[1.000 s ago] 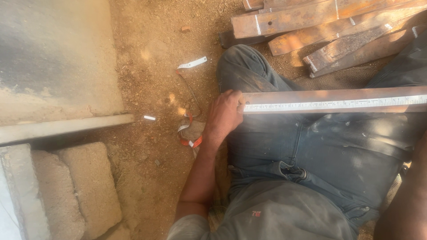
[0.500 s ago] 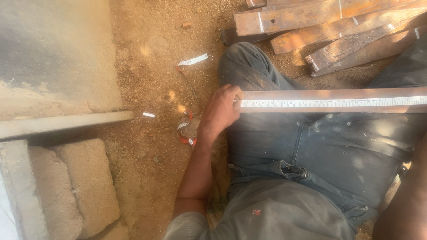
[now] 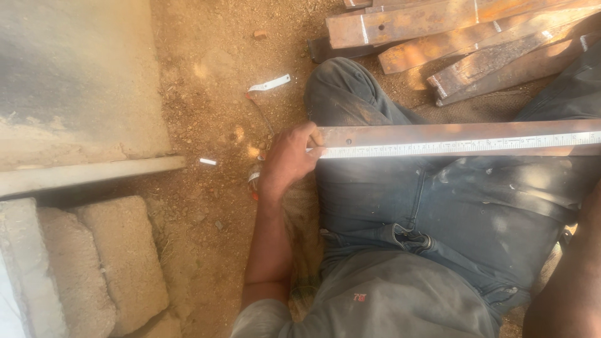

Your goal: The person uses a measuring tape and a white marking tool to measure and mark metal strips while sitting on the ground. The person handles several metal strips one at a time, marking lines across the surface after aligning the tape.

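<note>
Head view: person sits on the dirt ground (image 3: 206, 206), legs out, a long rusty steel bar (image 3: 451, 133) lying across the thighs with a white measuring tape (image 3: 451, 148) stretched along its near face. Left hand (image 3: 289, 160) is clamped on the bar's left end, thumb and fingers pinching the tape's start against the steel there. Right hand is out of frame; only the right forearm (image 3: 566, 275) shows at the lower right corner, so its grip cannot be told. Risks as judged from this: the tape is held by finger pressure alone (no hook visibly seated over the bar end), so a slight slip of the thumb would shift zero and throw off any reading taken further along. The bar rests on the lap, not on a firm support, so a leg shift could roll it and twist the tape off the face. Its right portion runs past the frame edge, unsupported as far as can be seen, and could tip. Rust and raw edges near bare fingers mean a cut if the bar slides. Stack of rusty steel sections (image 3: 463, 37) sits at the top right, just beyond the knee; concrete blocks (image 3: 94, 263) at the lower left, well apart.
</note>
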